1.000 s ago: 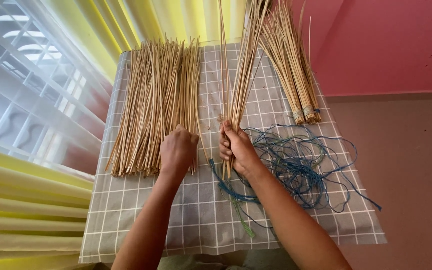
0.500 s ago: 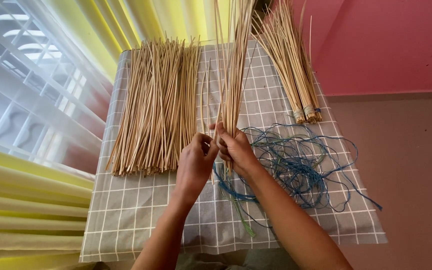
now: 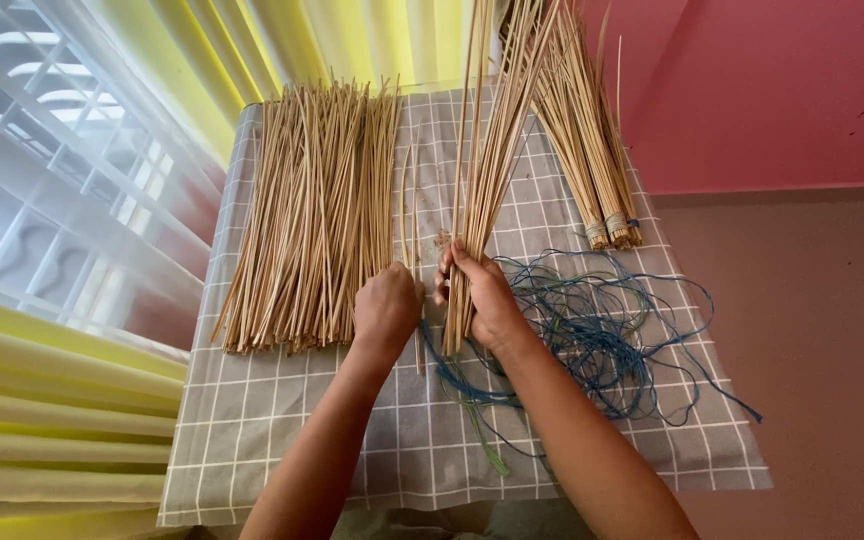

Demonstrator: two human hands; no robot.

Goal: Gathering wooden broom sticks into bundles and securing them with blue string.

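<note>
Sticks (image 3: 487, 150) stand bunched in the right hand (image 3: 482, 300), its grip closed around them; the left hand (image 3: 387, 310), curled, pinches a single stick (image 3: 414, 200) beside the loose pile (image 3: 312, 210).

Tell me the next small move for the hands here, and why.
Probably the left hand should pick another stick from the loose pile and pass it to the bundle gripped by the right hand: the hands sit close together beside that pile.
</note>
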